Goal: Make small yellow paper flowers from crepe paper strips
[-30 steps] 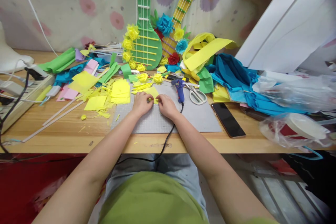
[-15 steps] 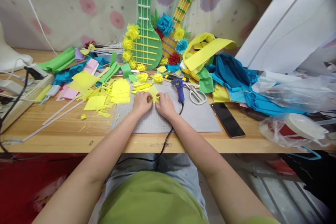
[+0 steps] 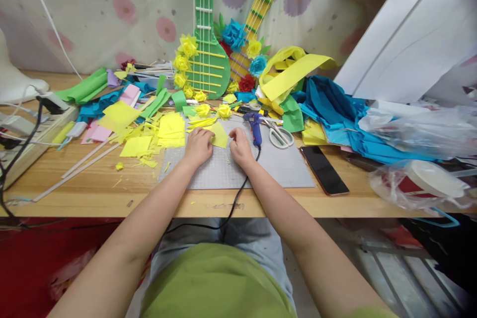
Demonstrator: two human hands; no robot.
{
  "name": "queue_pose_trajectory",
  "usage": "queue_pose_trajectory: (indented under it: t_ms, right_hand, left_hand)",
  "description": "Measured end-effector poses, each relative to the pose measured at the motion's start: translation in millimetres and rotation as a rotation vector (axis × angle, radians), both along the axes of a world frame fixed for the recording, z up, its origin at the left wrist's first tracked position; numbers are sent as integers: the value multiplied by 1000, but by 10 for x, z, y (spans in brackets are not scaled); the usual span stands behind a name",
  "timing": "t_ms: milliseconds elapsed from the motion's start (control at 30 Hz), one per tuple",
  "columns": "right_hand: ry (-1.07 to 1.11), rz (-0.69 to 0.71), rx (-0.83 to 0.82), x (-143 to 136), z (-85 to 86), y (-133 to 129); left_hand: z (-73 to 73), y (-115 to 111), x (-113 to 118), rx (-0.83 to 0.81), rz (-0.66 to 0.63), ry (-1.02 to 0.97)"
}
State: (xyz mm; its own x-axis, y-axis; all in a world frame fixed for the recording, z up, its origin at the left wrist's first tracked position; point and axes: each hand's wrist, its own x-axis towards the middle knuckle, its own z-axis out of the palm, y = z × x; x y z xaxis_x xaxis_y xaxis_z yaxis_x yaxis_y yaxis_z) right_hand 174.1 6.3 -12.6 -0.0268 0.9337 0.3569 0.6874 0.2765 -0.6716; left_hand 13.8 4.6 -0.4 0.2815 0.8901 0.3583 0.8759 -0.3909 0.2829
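A yellow crepe paper piece sits over the grey cutting mat, between my two hands. My left hand has its fingers closed on the paper's left edge. Just right of the paper, my right hand is slightly apart from it, with fingers bent and parted and nothing visible in them. Behind the left hand lie folded yellow strips. A stack of yellow paper squares is to its left. The blue glue gun rests just beyond my right hand, its black cord running under my right wrist.
White-handled scissors and a phone lie to the right. At the back stand a green paper-covered instrument model and a yellow one with paper flowers. Blue crepe paper and a plastic-wrapped cup fill the right side.
My right hand has let go of the yellow paper and moved a little to the right. My left hand has shifted slightly left, and more of the paper shows.
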Motion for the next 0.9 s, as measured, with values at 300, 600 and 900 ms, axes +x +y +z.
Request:
queue_pose_trajectory:
  t_ms: [300, 600, 900]
  right_hand:
    - [26, -60, 96, 7, 43, -5]
    - [22, -70, 47, 29, 24, -17]
    - [-11, -103, 58, 39, 52, -24]
  left_hand:
    - [-9, -64, 169, 86, 60, 129]
    - [17, -6, -28, -17, -190, 29]
    - [8, -26, 46, 9, 37, 162]
